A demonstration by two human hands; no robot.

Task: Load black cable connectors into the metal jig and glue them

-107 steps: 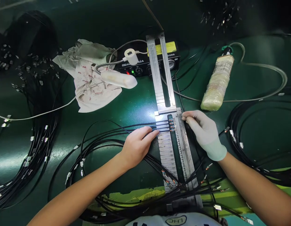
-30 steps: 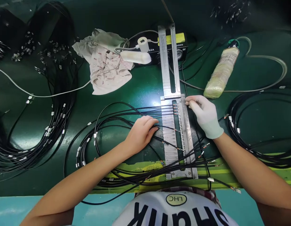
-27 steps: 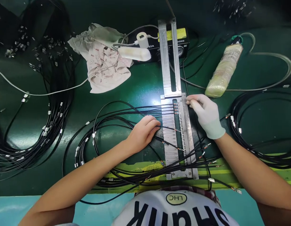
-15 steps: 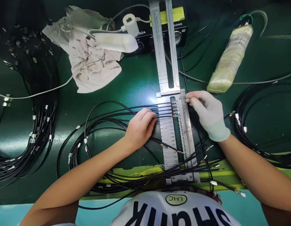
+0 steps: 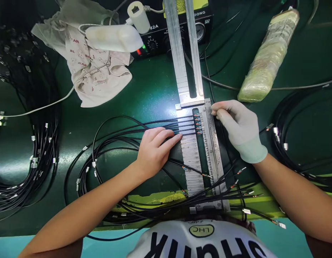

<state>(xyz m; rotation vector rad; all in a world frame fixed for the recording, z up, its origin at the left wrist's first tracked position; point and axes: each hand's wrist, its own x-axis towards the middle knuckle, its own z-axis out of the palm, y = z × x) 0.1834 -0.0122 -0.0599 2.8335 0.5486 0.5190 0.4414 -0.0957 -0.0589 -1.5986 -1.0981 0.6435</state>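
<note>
The bare left hand (image 5: 155, 150) reaches in from the worktop's near left corner, forearm slanting, palm down and wrist nearly straight; one digit stretches out beyond the curled others, its tip at the left edge of a long, ribbed, slotted silver metal fixture (image 5: 191, 157), beside the nearest of five thin black cables (image 5: 187, 125). These lie side by side across the fixture's upper slot, their terminals toward its right-hand bar. The right hand (image 5: 242, 125), in a white glove with a pale green cuff, comes from the worktop's near right corner, wrist bent, thumb and forefinger drawn close at the fixture's upper right edge. Seen from above, the finger pads are hidden, so I cannot tell whether either hand is clamped on anything. Loose black cables (image 5: 179, 203) cross the fixture toward the worktop's (image 5: 155, 86) near edge.
</note>
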